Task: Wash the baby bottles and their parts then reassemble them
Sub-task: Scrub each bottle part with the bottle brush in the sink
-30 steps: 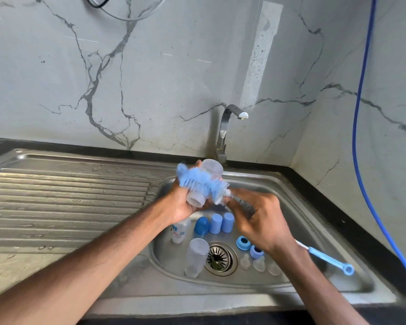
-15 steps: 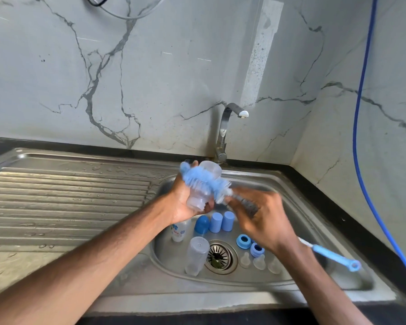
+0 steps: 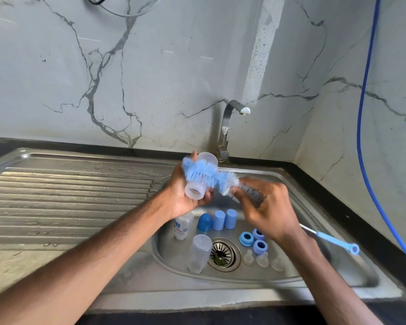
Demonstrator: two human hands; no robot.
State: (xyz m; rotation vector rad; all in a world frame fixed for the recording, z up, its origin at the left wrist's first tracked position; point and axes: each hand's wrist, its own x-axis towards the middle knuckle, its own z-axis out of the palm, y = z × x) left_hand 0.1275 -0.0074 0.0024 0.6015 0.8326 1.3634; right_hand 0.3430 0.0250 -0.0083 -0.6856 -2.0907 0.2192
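Observation:
My left hand (image 3: 183,195) grips a clear baby bottle (image 3: 198,184) over the sink, its open mouth tilted toward me. A blue bottle brush (image 3: 206,174) lies with its bristles across the bottle's outside. My right hand (image 3: 267,212) grips the brush by its twisted stem, and the blue handle end (image 3: 338,242) sticks out behind my wrist. In the sink basin (image 3: 302,277) lie two more bottles (image 3: 198,253), three blue caps (image 3: 218,220), three blue collar rings (image 3: 253,240) and three clear teats (image 3: 263,259).
The tap (image 3: 227,130) stands behind the basin with no water running. A wet ribbed draining board (image 3: 68,198) stretches to the left. A blue hose (image 3: 363,137) hangs down the right wall. The drain strainer (image 3: 222,254) sits mid-basin.
The brush has slid a little along the outside of the bottle, and the handle end has swung slightly. Both hands stay in about the same place over the basin.

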